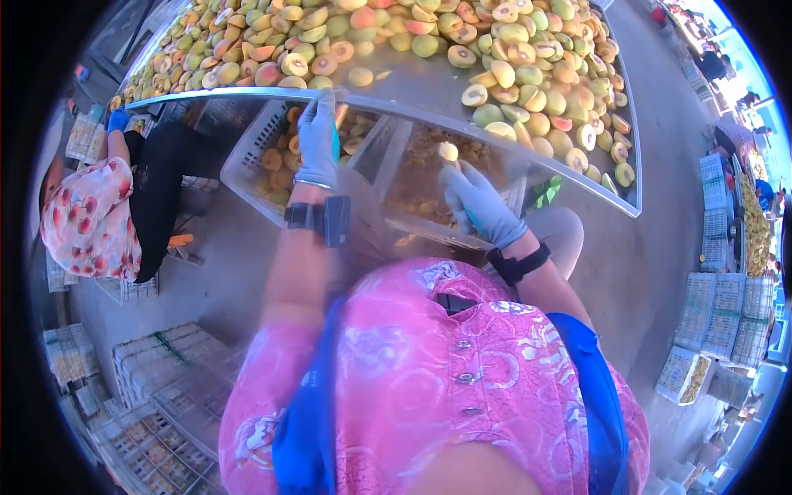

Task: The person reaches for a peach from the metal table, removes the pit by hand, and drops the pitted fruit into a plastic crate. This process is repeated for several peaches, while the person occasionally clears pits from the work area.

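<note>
My left hand (318,142), in a pale blue glove with a teal patch, is at the near metal rim of the fruit table (396,104). Its fingers are pressed together and pointing away from me; what they hold, if anything, is hidden. My right hand (480,202), gloved alike, is closed around a small thing with a pale, rounded end (448,152), too small to tell its kind. It hovers over a crate (445,237) of brownish scraps. Halved yellow-green and reddish stone fruits (528,74) lie heaped on the table, several showing brown centres.
A white crate (247,173) of fruit pieces stands under the table edge, left of the scrap crate. A green leaf-like piece (547,191) is by my right knee. Another person (91,216) sits at the left. Stacked crates (169,363) stand behind left, more crates (716,309) far right.
</note>
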`<state>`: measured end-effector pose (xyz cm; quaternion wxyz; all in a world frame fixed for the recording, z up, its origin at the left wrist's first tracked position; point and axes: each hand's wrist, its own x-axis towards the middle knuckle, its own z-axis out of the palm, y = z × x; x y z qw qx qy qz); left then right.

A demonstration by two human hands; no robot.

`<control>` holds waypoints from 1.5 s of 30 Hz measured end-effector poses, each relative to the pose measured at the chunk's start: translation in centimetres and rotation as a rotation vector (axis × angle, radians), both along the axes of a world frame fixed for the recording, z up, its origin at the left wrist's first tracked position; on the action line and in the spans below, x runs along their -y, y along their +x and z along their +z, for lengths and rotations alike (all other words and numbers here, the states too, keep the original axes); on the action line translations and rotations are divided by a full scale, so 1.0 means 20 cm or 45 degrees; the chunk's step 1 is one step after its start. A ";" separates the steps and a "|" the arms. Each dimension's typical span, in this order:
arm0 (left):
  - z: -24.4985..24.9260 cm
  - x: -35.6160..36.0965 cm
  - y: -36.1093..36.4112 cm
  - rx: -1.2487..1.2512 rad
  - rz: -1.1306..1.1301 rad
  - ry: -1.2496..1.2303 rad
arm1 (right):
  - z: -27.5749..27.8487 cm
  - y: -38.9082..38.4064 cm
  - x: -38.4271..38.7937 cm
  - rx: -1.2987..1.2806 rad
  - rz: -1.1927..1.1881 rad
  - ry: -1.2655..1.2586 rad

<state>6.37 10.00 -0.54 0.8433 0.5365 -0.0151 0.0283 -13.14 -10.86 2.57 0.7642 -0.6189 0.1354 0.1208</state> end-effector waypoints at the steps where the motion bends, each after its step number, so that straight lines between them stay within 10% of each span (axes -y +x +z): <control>1: 0.10 -0.01 -0.06 0.052 0.063 0.199 | -0.05 0.02 0.02 0.116 -0.017 -0.275; 5: 0.03 0.07 -0.12 0.181 -0.178 0.395 | -0.11 0.08 0.09 0.689 -0.008 -1.380; 10: 0.12 0.34 -0.35 0.070 -0.881 0.307 | 0.08 0.13 0.06 0.785 0.020 -1.736; 15: 0.11 0.43 -0.32 0.107 -0.842 0.662 | 0.08 0.26 0.28 0.750 0.187 -2.192; 20: 0.22 0.35 -0.30 0.420 -0.829 1.191 | 0.20 0.26 0.64 0.618 0.018 -1.911; 25: 0.11 0.26 0.05 0.895 -0.173 1.326 | -0.13 0.29 1.15 0.586 0.017 -2.052; 33: 0.18 0.29 0.24 0.596 -0.346 1.940 | 0.01 0.60 1.26 0.518 -0.160 -1.871; 37: 0.12 0.24 0.25 1.127 -0.251 2.153 | -0.23 0.78 1.51 1.057 0.679 -3.168; 38: 0.06 0.27 0.29 0.770 -0.187 1.993 | -0.35 0.84 1.58 1.240 0.472 -2.591; 40: -0.01 0.32 0.32 0.641 -0.092 1.874 | -0.18 0.78 1.34 0.933 0.471 -2.639; 42: 0.04 0.32 0.30 0.557 -0.124 1.800 | -0.23 0.83 1.25 0.417 0.091 -1.706; 44: 0.11 0.30 0.29 0.512 -0.175 1.827 | -0.22 0.87 1.08 0.582 0.058 -1.714; 45: 0.12 0.31 0.28 0.468 -0.253 1.826 | -0.31 0.90 1.05 0.570 -0.037 -1.120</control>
